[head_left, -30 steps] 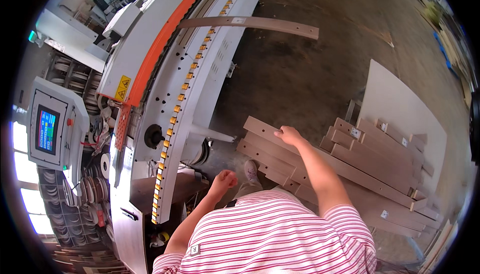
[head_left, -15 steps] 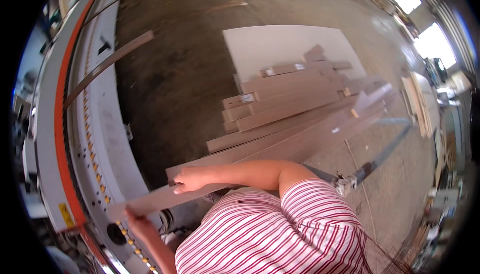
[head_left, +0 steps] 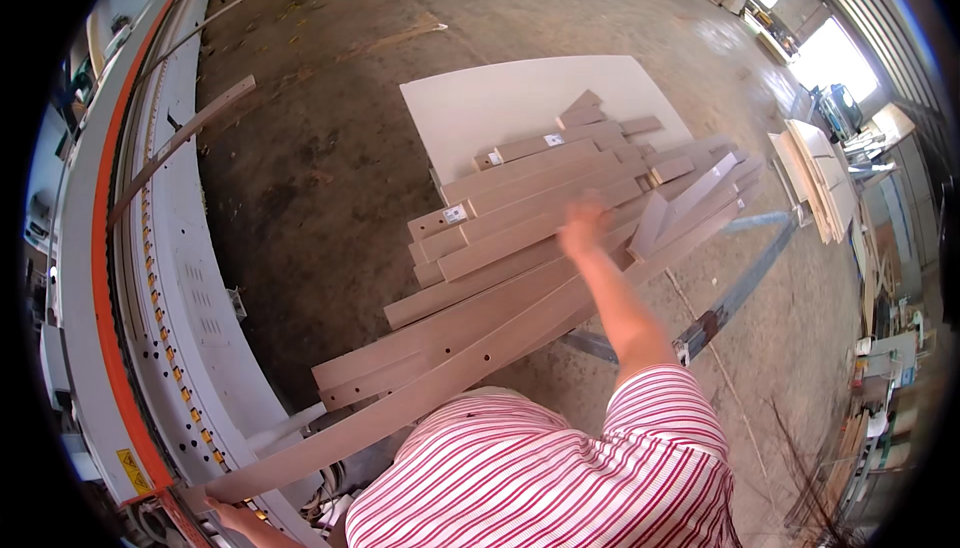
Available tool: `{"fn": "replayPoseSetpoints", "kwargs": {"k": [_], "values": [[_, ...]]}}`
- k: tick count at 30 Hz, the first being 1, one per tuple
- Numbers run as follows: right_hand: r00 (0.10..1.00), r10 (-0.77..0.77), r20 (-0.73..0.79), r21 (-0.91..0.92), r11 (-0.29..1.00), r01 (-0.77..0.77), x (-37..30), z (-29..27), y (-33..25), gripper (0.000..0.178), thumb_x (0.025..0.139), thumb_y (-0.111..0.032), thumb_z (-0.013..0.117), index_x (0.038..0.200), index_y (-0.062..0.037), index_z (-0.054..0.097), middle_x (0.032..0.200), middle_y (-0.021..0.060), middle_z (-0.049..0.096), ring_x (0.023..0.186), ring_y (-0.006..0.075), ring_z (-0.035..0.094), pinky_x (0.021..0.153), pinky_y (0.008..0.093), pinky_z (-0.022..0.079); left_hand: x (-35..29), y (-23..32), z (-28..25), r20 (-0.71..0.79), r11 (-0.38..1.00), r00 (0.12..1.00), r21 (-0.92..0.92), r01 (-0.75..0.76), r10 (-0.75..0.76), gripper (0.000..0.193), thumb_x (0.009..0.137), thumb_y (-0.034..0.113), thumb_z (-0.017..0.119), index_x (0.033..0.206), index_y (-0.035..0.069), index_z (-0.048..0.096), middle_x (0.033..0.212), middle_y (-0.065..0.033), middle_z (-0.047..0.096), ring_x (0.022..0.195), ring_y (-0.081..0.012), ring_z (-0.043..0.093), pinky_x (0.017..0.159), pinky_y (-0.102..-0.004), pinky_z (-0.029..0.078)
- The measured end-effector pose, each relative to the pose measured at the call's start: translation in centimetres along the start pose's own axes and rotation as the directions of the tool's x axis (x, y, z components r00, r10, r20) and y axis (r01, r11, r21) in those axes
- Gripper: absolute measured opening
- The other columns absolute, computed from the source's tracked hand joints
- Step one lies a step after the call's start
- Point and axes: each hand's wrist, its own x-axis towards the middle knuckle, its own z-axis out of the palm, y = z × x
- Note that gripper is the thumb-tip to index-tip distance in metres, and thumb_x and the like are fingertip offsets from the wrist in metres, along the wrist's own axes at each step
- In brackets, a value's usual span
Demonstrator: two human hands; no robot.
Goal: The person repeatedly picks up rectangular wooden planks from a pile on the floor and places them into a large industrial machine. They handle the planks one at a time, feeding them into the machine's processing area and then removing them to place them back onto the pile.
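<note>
A long brown board (head_left: 400, 410) runs from the machine's near end, across in front of my body, up to the pile on the right. My left hand (head_left: 236, 518) grips its left end from the near side, close to the roller strip; part of that hand is hidden behind the board. My right hand (head_left: 585, 226) reaches out over the stack of brown boards (head_left: 540, 240), smeared by motion, so its fingers cannot be made out. A wider brown board (head_left: 400, 353) with dark holes lies just beyond the long one.
Along the left stretches a grey machine (head_left: 200, 298) with an orange stripe and yellow rollers; a narrow strip (head_left: 185, 143) sticks out from it. Under the stack lies a large pale panel (head_left: 520, 98). A metal frame bar (head_left: 745, 288) stands at the right, with leaning panels (head_left: 815, 178) beyond.
My right hand has left the long board and swung out over the stack. My left hand and the board's left end have moved left and nearer. The whole view has shifted slightly.
</note>
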Motion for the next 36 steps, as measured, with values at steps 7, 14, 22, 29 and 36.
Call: {"fn": "replayPoseSetpoints", "kwargs": {"k": [7, 14, 22, 29, 36], "values": [[0.635, 0.632, 0.444, 0.04, 0.694, -0.719, -0.3, 5.5, 15.5, 0.074, 0.084, -0.036, 0.068, 0.144, -0.0064, 0.035, 0.146, 0.0277, 0.034, 0.133, 0.04, 0.038, 0.102, 0.0514, 0.042, 2.6, -1.4, -2.2, -0.006, 0.909, 0.997, 0.41, 0.076, -0.08, 0.063, 0.084, 0.052, 0.069, 0.117, -0.001, 0.066, 0.101, -0.0077, 0.067, 0.084, -0.0176, 0.064, 0.063, -0.0355, 0.05], [0.694, 0.486, 0.531, 0.841, -0.2, -0.503, -0.3, 4.4, 17.3, 0.056, 0.08, -0.027, 0.068, 0.128, -0.0018, 0.051, 0.123, 0.0191, 0.058, 0.1, 0.0261, 0.059, 0.074, 0.0339, 0.05, -1.8, -0.7, -0.1, 0.06, 0.888, 0.993, 0.454, 0.067, -0.106, 0.066, 0.078, 0.052, 0.074, 0.118, 0.0, 0.064, 0.113, -0.0073, 0.062, 0.1, -0.0213, 0.06, 0.079, -0.0398, 0.049], [0.81, -0.555, 0.19, 0.304, -0.751, -0.586, -2.4, -7.3, -8.6, 0.062, 0.087, -0.032, 0.061, 0.138, -0.0027, 0.043, 0.131, 0.022, 0.052, 0.1, 0.0277, 0.055, 0.069, 0.0325, 0.047, -17.6, 1.5, 9.1, 0.678, 0.908, 0.654, -0.051, -0.415, 0.337, 0.044, 0.1, 0.037, 0.048, 0.125, 0.001, 0.055, 0.108, -0.0075, 0.063, 0.102, -0.0185, 0.06, 0.093, -0.0354, 0.047], [0.049, -0.973, 0.225, 0.208, -0.001, -0.978, -16.5, -13.5, -31.1, 0.054, 0.09, -0.028, 0.051, 0.136, 0.0011, 0.046, 0.125, 0.0214, 0.057, 0.094, 0.0296, 0.061, 0.075, 0.0359, 0.051, -34.2, 1.9, 15.5, 0.985, 0.919, 0.17, -0.09, 0.385, 0.025, 0.057, 0.095, 0.029, 0.061, 0.139, 0.003, 0.035, 0.127, -0.0156, 0.058, 0.119, -0.0252, 0.055, 0.105, -0.0404, 0.042], [-0.126, -0.949, 0.29, 0.904, 0.228, 0.363, -23.8, -12.5, -33.1, 0.08, 0.08, -0.047, 0.071, 0.135, 0.0006, 0.04, 0.116, 0.0193, 0.063, 0.106, 0.035, 0.061, 0.087, 0.0431, 0.051, -27.9, 4.5, 6.1, 0.639, 0.784, 0.769, -0.479, 0.395, 0.003, 0.035, 0.092, 0.02, 0.061, 0.119, 0.005, 0.043, 0.104, -0.015, 0.062, 0.094, -0.0256, 0.065, 0.08, -0.0415, 0.058]]}}
